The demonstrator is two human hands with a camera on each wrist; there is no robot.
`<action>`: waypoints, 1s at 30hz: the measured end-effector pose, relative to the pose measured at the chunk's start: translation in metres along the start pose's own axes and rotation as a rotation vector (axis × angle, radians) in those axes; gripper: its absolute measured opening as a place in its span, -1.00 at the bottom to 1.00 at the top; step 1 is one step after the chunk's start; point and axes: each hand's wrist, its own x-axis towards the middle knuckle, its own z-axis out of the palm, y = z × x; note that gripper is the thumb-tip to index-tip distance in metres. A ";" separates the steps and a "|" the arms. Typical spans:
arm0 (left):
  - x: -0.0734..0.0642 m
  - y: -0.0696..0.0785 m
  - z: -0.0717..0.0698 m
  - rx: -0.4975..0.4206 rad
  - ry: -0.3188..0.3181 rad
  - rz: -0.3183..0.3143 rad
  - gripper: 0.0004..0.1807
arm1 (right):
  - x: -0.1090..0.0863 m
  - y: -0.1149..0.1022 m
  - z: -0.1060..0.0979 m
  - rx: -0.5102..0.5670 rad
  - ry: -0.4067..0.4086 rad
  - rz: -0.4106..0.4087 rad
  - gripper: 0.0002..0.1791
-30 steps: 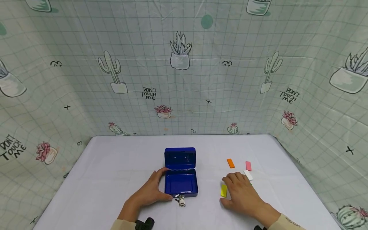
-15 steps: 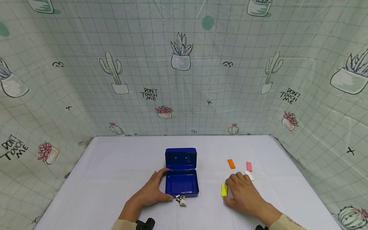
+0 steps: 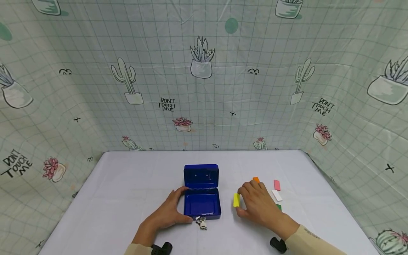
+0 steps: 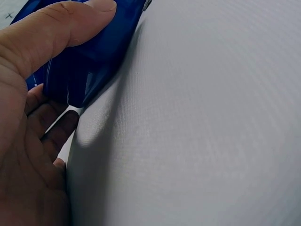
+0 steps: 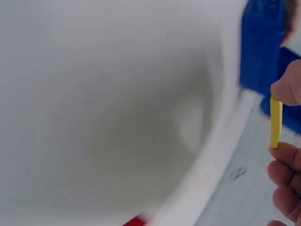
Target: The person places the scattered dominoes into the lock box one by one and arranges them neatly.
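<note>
A small blue metal cash box [image 3: 202, 202] stands on the white table with its lid raised, and its inside shows bare. Keys [image 3: 202, 223] hang at the lock on its front. My left hand [image 3: 169, 209] grips the left side of the box, thumb at the front corner and fingertips near the hinge; in the left wrist view the thumb lies over the blue wall. Right of the box, my right hand [image 3: 259, 205] pinches a flat yellow block [image 3: 236, 200] by its ends, between thumb and index finger, as the right wrist view shows.
Beyond the right hand lie an orange block [image 3: 256, 179], partly hidden, a pink block [image 3: 277, 185] and a white block [image 3: 277, 195]. A green block [image 3: 279, 207] peeks out beside the hand. A cactus-print cloth [image 3: 204, 134] rises behind the table.
The right hand has moved left toward the box, carrying the yellow block. This uncovers the green block and partly covers the orange one. The left hand stays on the box.
</note>
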 end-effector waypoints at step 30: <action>-0.001 0.000 -0.003 -0.050 -0.057 0.012 0.24 | 0.098 -0.091 0.037 -0.012 -0.151 -0.239 -0.49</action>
